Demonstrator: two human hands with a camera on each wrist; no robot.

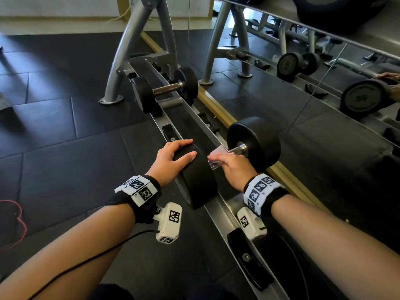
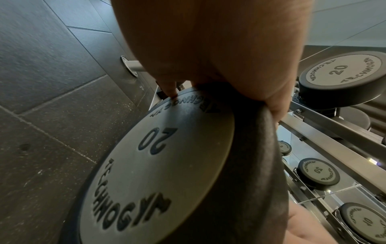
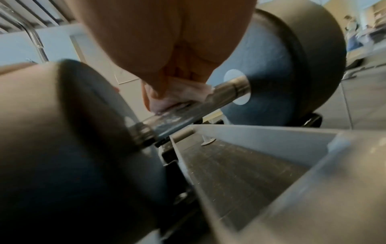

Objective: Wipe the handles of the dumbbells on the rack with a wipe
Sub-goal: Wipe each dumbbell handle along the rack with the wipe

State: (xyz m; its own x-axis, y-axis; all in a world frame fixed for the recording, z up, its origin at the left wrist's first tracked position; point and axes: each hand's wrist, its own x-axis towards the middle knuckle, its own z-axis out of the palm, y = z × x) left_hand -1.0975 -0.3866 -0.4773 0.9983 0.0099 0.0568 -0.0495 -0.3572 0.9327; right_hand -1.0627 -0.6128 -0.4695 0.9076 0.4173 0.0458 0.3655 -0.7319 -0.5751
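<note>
A black dumbbell (image 1: 194, 178) marked 20 (image 2: 158, 165) lies across the rack rails. My left hand (image 1: 173, 155) grips the top of its near head, with fingers and thumb curled over the rim (image 2: 269, 105). My right hand (image 1: 225, 164) holds a white wipe (image 1: 218, 153) around the steel handle (image 1: 237, 150), close to the near head. In the right wrist view the fingers (image 3: 167, 79) press the wipe (image 3: 183, 92) onto the handle (image 3: 221, 94), which shows wet streaks. The far head (image 1: 255, 139) stands by the mirror.
A second black dumbbell (image 1: 164, 89) sits farther along the rack (image 1: 184, 118). Grey rack legs (image 1: 123, 55) rise behind it. A mirror (image 1: 324, 94) runs along the right and reflects more dumbbells. Dark rubber floor tiles (image 1: 65, 148) lie on the left, with a red cord (image 1: 17, 213).
</note>
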